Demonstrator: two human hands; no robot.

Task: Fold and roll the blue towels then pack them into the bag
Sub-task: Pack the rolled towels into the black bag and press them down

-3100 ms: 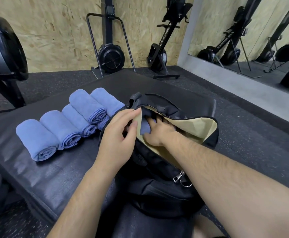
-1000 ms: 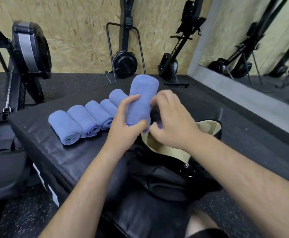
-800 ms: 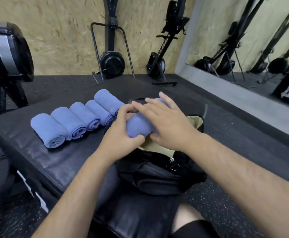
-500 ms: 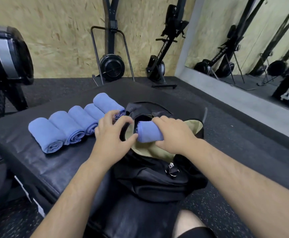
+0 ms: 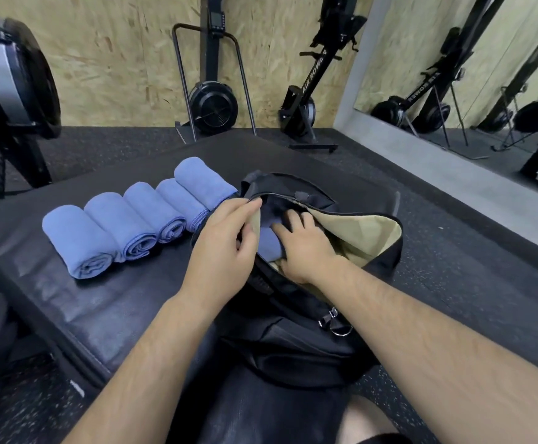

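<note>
From my remote seat, the head camera took in a chipboard-panelled wall [image 5: 117, 59] at the back, a speckled black rubber floor [image 5: 85, 145] and, to the right, a large wall mirror [image 5: 485, 52] set in a grey surround. A wide black padded vinyl platform [image 5: 69, 309] filled the middle and carried everything I cared about.

Behind it two upright black air rowers [image 5: 211, 104] leaned against the wall, well apart from the work. A bulky black fan-wheel machine [image 5: 11, 75] stood at the far left.

On the platform's right part sat a black duffel bag [image 5: 293, 347] with a beige lining, its mouth gaping towards me. Just left of it lay a row of four rolled blue towels [image 5: 139, 219], side by side and touching, with their spiral ends facing me. The farthest roll ran up against the bag.

A fifth rolled blue towel [image 5: 269, 243] lay inside the bag's mouth, mostly covered by the two hands.

The left hand [image 5: 226, 248] pinched the bag's left rim between thumb and fingers and held it back, hiding the near end of the farthest roll. The right hand [image 5: 306, 248] was inside the opening, its fingers spread and pressing down on the fifth towel. I could not see its thumb. The right forearm crossed the bag's near side just above a small metal clip and ring [image 5: 335, 322].
</note>
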